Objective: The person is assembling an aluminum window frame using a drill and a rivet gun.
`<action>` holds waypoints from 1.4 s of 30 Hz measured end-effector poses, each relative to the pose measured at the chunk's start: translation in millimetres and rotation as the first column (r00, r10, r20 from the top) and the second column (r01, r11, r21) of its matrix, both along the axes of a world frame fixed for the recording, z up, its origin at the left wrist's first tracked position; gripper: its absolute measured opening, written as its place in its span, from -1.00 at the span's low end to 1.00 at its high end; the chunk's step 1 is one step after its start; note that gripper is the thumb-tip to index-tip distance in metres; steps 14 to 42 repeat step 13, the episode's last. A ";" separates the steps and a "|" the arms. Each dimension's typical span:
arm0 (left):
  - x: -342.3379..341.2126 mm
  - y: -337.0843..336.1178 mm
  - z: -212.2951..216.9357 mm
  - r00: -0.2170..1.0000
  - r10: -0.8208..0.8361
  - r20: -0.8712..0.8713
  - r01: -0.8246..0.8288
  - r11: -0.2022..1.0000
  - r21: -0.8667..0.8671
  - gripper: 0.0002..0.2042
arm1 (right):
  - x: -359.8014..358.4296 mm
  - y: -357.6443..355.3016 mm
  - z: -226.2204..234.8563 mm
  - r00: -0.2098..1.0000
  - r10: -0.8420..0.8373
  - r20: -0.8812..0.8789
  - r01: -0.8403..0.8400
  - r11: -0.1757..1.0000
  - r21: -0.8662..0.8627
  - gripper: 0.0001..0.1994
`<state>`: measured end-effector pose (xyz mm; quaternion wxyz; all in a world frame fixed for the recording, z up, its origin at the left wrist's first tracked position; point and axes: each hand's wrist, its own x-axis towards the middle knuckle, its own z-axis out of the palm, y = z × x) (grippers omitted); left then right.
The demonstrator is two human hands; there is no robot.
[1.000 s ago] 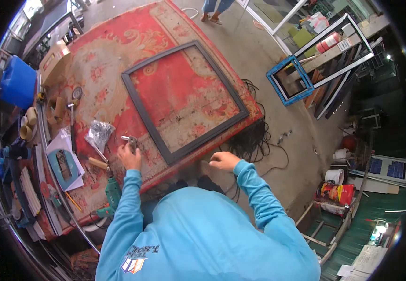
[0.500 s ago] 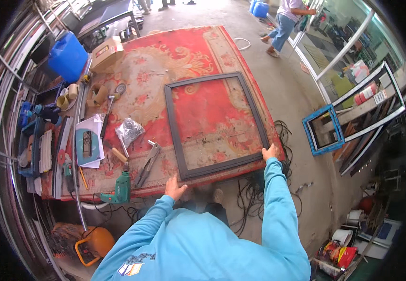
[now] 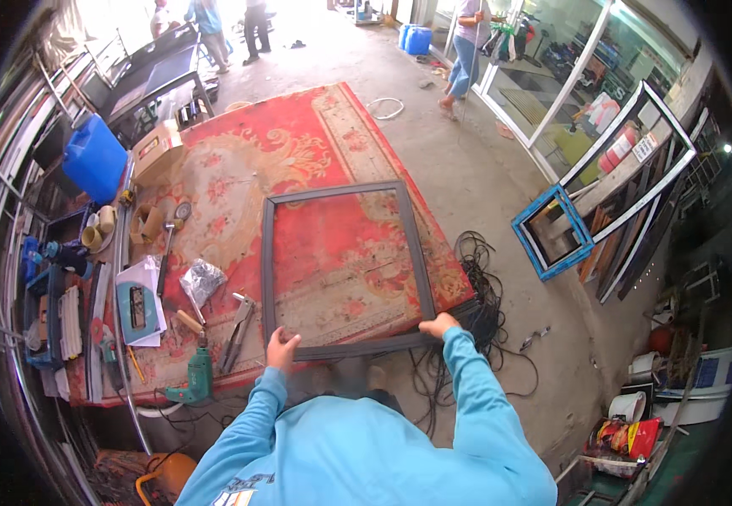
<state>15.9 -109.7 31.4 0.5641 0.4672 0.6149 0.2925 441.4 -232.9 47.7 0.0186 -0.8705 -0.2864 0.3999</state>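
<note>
A dark grey rectangular frame (image 3: 268, 261) lies over the red patterned carpet (image 3: 214, 152) that covers the worktable, its near bar at the table's front edge. My left hand (image 3: 281, 349) grips the frame's near left corner, thumb toward the inside. At the near right corner, my right hand (image 3: 440, 325) has its fingers closed round the frame. Left of the frame lie a pair of locking pliers (image 3: 236, 334) and a green power drill (image 3: 197, 375). The undersides of both grips are hidden.
Tangled black cables (image 3: 482, 295) hang by the table's right corner. A blue frame (image 3: 589, 244) leans at the right. A clear bag of small parts (image 3: 203, 281), a hammer (image 3: 166, 253) and a blue jerrycan (image 3: 96, 158) are at the left. A person (image 3: 464, 59) stands by the glass doors.
The frame has come toward me, its near bar now at the table's edge. My left hand, open beside the corner before, has closed on it. The right hand keeps its corner.
</note>
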 end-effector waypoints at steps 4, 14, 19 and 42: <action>9.6 3.4 6.5 0.996 -0.085 0.026 0.084 0.995 0.050 -0.44 | -27.6 -67.0 -36.2 0.919 -0.279 -0.278 0.322 0.938 0.125 -0.41; 20.6 -47.5 36.7 0.134 -0.957 -0.258 0.880 0.234 -0.413 -0.25 | -82.2 -158.1 -11.4 0.897 -0.269 -0.351 0.393 0.850 0.352 -0.44; 20.6 -47.5 36.7 0.134 -0.957 -0.258 0.880 0.234 -0.413 -0.25 | -82.2 -158.1 -11.4 0.897 -0.269 -0.351 0.393 0.850 0.352 -0.44; 20.6 -47.5 36.7 0.134 -0.957 -0.258 0.880 0.234 -0.413 -0.25 | -82.2 -158.1 -11.4 0.897 -0.269 -0.351 0.393 0.850 0.352 -0.44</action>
